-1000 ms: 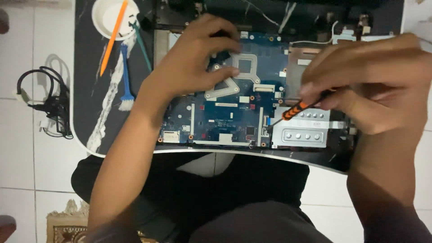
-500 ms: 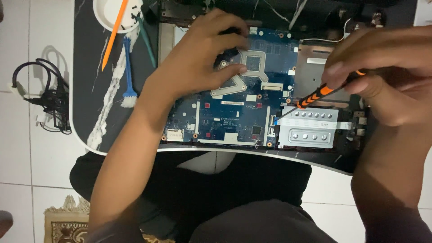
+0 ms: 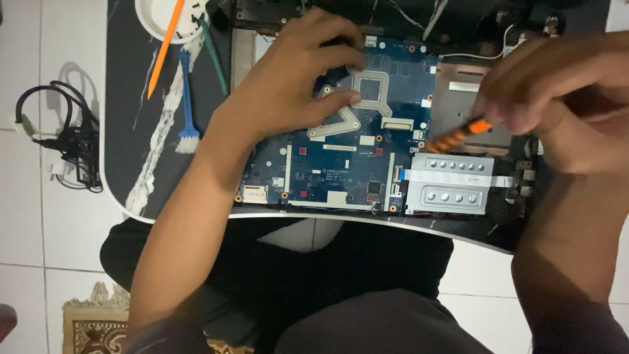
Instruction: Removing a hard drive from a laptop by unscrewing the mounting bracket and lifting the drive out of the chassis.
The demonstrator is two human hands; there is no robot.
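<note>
Head view, compared with half a second back: right hand (image 3: 563, 105) lifted slightly and drawn toward the upper right, the orange-and-black screwdriver (image 3: 458, 136) now angled down-left with its tip near the top edge of the silver metal bracket (image 3: 447, 183) rather than right on it. Left hand (image 3: 298, 78) little changed, spread flat over the upper left of the blue circuit board (image 3: 341, 164), fingertips pressing near the grey heat-spreader frame (image 3: 347, 111).

Right hand closed around the screwdriver handle, fingers bunched, a little blurred. Left hand open, gripping nothing, palm down on the board. Board seated inside the opened laptop base (image 3: 472, 118), directly beneath the left hand and just left of the right; screwdriver between the two hands, over the copper-coloured panel beside the board. White flat ribbon cable (image 3: 485, 178) running across the bracket.

Laptop resting on a dark, white-veined lap table (image 3: 131, 131) with a pale rim, set over dark-clothed legs. On the table's left part: a blue-handled brush (image 3: 188, 105), a green tool (image 3: 215, 56), an orange stick (image 3: 164, 49) lying across a white dish (image 3: 154, 19). White tiled floor all around, a tangle of black cables (image 3: 65, 141) at far left, a patterned rug corner (image 3: 95, 324) at lower left.
</note>
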